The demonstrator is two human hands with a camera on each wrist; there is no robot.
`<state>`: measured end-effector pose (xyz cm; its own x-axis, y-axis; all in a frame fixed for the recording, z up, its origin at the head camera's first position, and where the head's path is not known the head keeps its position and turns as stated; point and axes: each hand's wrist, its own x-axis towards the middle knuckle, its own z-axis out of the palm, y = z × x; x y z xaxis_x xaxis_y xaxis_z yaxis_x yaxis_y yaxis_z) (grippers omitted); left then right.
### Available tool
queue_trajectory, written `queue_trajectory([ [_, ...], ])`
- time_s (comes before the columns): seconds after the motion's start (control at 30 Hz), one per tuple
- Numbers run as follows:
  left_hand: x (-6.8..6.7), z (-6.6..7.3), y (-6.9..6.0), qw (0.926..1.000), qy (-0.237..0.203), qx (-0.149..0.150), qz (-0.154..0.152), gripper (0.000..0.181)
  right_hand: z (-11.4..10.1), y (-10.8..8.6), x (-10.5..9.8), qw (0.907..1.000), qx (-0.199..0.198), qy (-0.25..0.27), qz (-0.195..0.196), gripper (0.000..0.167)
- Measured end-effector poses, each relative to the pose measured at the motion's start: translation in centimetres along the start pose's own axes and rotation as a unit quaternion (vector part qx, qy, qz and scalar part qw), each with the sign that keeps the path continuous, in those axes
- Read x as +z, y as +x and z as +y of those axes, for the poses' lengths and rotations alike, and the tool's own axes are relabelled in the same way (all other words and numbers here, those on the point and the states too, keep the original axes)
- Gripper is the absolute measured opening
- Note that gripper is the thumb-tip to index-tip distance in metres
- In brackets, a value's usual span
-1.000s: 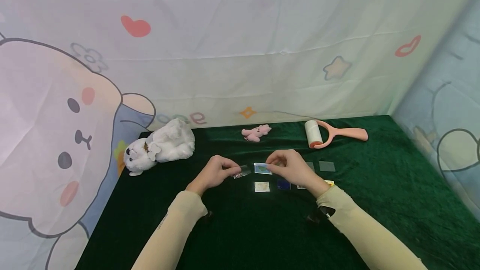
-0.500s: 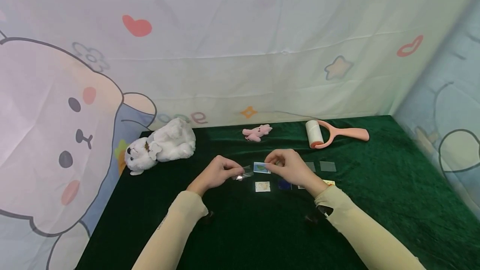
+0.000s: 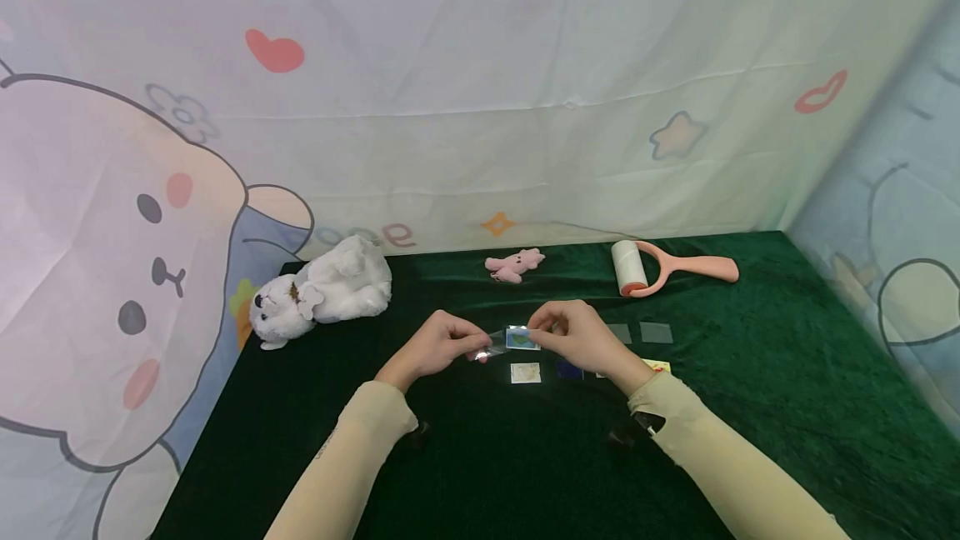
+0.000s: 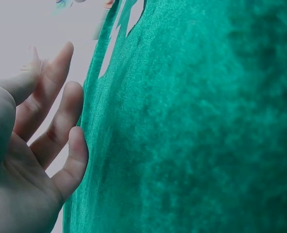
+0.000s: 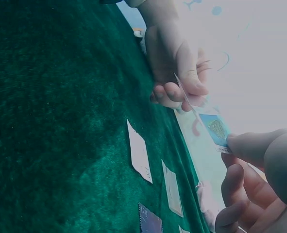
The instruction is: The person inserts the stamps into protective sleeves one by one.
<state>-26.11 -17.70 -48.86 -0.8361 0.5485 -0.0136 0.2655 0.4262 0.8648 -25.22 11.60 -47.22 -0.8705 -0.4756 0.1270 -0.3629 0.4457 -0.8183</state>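
Our left hand (image 3: 437, 345) pinches a clear sleeve (image 3: 492, 346), our right hand (image 3: 581, 338) a blue stamp (image 3: 519, 338) just beside it, above the bench (image 3: 517, 465); the sleeve looks floppy, so we could snag the stamp's edge and crease it.

Glossy plastic sleeve (image 3: 495, 345), smooth paper slip (image 3: 518, 338), velvety green cloth (image 3: 517, 465).

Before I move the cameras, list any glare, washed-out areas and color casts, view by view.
Head: a bright glint on the clear plastic; left wrist: backdrop bleached pale at upper left, cloth tinted bright teal; right wrist: backdrop blown nearly white at upper right.
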Motion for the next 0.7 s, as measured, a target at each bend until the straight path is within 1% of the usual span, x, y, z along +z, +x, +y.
queue_trajectory([
  [0.3, -0.02, 0.42, -0.01, 1.0, -0.001, -0.003, 0.0, 0.019, -0.07, -0.01, -0.18, 1.0, -0.008, -0.004, -0.005, 0.005],
  [0.5, -0.04, 0.43, 0.0, 1.0, -0.001, -0.007, 0.003, 0.017, 0.01, -0.05, -0.24, 0.9999, -0.012, -0.005, -0.004, 0.005],
  [0.7, -0.09, 0.44, 0.05, 1.0, 0.001, 0.002, 0.0, 0.022, -0.03, 0.01, -0.23, 0.9999, -0.013, -0.008, -0.004, 0.004],
])
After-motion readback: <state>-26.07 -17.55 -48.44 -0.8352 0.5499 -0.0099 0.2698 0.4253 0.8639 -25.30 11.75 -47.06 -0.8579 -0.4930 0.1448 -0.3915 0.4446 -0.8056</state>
